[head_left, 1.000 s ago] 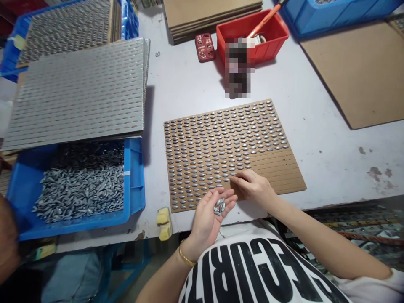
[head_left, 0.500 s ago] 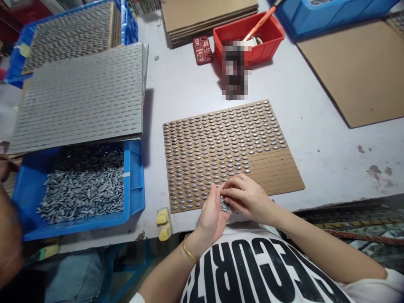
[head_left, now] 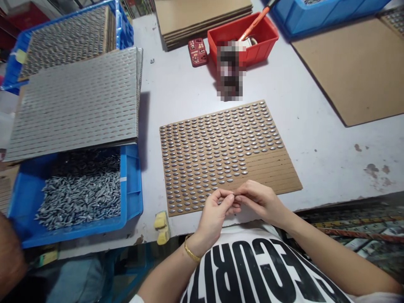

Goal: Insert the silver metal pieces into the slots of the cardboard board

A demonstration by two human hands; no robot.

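Just over the near edge of a grooved cardboard sheet [head_left: 274, 172], my two hands meet at the fingertips. My left hand [head_left: 217, 210] is curled closed around small grey metal pieces, mostly hidden by its fingers. Thumb and fingers of my right hand [head_left: 263, 202] pinch at the left fingertips, on what looks like one such piece; it barely shows. Rows of pointed-oval metal pieces [head_left: 202, 153] cover the sheet's far and left parts. Its near right part shows bare grooves.
At left, a blue bin [head_left: 131, 185] holds many loose metal pieces beneath a silvery studded board [head_left: 78, 101]. Yellow blocks [head_left: 162, 227] sit at the table edge. Behind are a red tin [head_left: 198, 52], a red bin [head_left: 265, 46] and stacked cardboard [head_left: 202, 17]. Another person's arm [head_left: 11, 256] shows at left.
My left hand has curled its fingers over the metal pieces that lay visible in its open palm. My right fingers have moved slightly down and right. The view has shifted a little.
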